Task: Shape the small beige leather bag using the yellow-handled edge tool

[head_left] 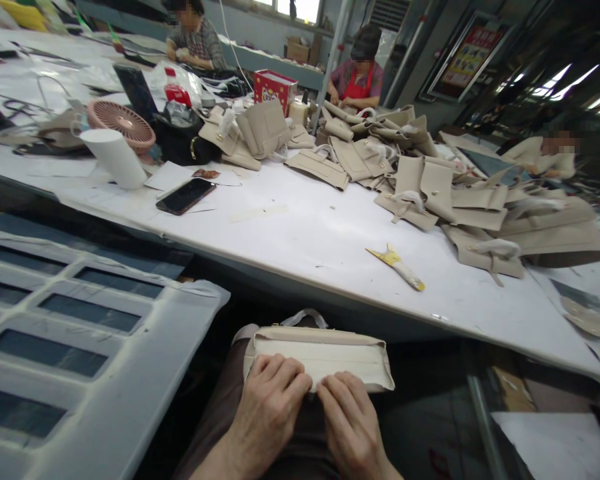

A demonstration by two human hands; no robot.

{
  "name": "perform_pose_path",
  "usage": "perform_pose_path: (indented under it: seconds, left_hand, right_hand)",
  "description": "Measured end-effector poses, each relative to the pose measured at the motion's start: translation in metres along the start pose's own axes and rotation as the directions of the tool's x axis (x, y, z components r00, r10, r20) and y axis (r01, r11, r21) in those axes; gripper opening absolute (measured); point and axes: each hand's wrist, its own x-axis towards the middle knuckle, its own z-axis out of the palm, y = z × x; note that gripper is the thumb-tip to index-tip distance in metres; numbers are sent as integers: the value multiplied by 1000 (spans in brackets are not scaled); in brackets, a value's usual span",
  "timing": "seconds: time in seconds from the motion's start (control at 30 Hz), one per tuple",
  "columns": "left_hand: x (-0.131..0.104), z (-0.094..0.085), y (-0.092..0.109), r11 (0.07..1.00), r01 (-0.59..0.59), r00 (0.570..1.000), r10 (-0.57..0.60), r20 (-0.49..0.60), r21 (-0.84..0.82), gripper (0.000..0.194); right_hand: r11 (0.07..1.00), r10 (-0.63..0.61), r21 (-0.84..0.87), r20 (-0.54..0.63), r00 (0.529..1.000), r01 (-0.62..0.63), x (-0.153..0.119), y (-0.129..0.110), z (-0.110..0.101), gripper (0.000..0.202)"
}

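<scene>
Piece in hand: a beige bag panel [320, 353] lies across the person's lap, below the near edge of the desk [300, 233], its cream inner face up.
Left hand [270, 407]: fingers curled down, pressing on the panel's near edge.
Right hand [347, 417]: likewise pressing, touching the left hand at the panel's middle.
Stage: the panel looks folded flat with a strap loop showing at its far edge; whether the hands pinch or only press the near hem, I cannot tell.
Left to do: a large heap of like beige pieces [430, 180] lies on the desk's far right.
Open room: bare desk between the phone [185, 195] and a yellow-tipped tool [397, 265].
Edges: the desk rim runs just above the panel; a grey cut-out sheet [80, 333] crowds the left side.
</scene>
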Motion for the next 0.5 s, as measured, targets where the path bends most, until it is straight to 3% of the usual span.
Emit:
perform_pose_path:
  seconds: [0.17,0.3,0.4,0.5]
  left_hand:
    - [1,1,1,1000,19,1000,-19,19,5,25]
    - [1,1,1,1000,25,1000,-25,13,16,26]
    - [1,2,1,999,27,1000,-27,-3,23,25]
    - [2,2,1,999,37,999,-37,-6,27,23]
  right_hand:
    - [999,41,9,48,998,-42,11,-4,-1,25]
    - [989,146,10,206,968,-151,30,-5,-4,24]
    - [989,144,-67,269,952,-131,37,-6,-2,27]
    - [988,128,-117,252,959,-101,36,-7,0,26]
